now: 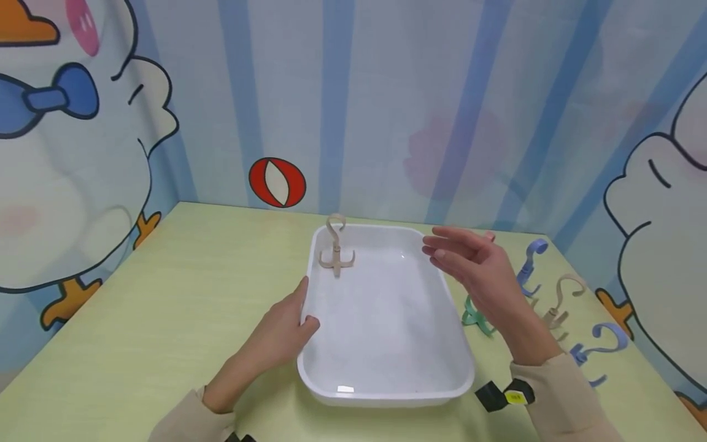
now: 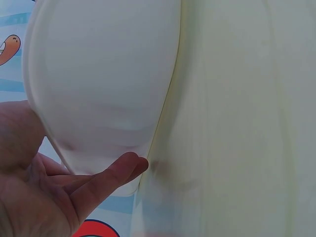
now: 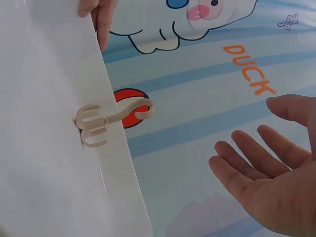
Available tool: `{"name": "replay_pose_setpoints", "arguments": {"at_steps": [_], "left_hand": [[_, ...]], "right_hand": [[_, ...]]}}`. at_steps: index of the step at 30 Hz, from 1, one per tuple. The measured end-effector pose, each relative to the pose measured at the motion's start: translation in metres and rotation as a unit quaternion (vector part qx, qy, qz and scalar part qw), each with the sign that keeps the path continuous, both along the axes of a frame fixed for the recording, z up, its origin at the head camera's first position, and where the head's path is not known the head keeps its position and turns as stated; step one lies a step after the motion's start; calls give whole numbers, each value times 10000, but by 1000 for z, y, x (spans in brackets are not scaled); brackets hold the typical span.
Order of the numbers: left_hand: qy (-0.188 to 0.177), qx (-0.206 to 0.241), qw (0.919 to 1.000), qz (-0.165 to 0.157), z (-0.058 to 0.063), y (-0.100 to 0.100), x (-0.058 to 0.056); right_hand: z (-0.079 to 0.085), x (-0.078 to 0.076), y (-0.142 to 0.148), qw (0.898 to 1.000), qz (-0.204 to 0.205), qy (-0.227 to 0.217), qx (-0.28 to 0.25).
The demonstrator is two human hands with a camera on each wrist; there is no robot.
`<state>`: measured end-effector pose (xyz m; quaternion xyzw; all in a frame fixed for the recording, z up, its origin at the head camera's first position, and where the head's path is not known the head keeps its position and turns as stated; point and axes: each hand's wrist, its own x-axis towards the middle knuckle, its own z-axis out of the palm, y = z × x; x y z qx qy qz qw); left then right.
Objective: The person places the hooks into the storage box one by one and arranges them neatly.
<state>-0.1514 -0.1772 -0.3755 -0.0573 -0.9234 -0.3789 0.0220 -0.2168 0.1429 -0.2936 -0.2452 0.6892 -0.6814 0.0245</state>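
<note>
A white rectangular tray (image 1: 386,325) sits on the table in front of me. My left hand (image 1: 280,331) grips its left rim, the thumb on the inner side and the fingers beneath the outer wall (image 2: 103,84) in the left wrist view. Inside the tray's far left corner is a beige multi-pronged hook (image 1: 337,258), its curved neck leaning over the far rim. The right wrist view shows this hook too, prongs on the tray. Near the right rim my right hand (image 1: 480,270) hovers with fingers extended and holds nothing.
To the right of the tray lie a green hook (image 1: 477,318), a blue hook (image 1: 529,267), another beige hook (image 1: 554,314) and a second blue hook (image 1: 599,348). A pinkish tip (image 1: 489,236) shows behind my right hand. A printed curtain (image 1: 375,110) backs the pale green table (image 1: 193,294).
</note>
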Motion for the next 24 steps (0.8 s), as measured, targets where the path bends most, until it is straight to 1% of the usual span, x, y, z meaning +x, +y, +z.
{"name": "replay_pose_setpoints", "arguments": {"at_steps": [7,13,19,24], "left_hand": [[9,-70,10000,13,-1,-1,-1],[17,-75,10000,17,-1,0,-2],[-14,-83,10000,38,0,0,-1],[-62,-47,10000,42,0,0,0]], "right_hand": [[-5,6,6,9999,-40,-23,115],[-8,12,13,10000,2,18,-21],[-12,16,21,9999,-24,60,82],[-16,19,28,9999,-75,4,71]]}}
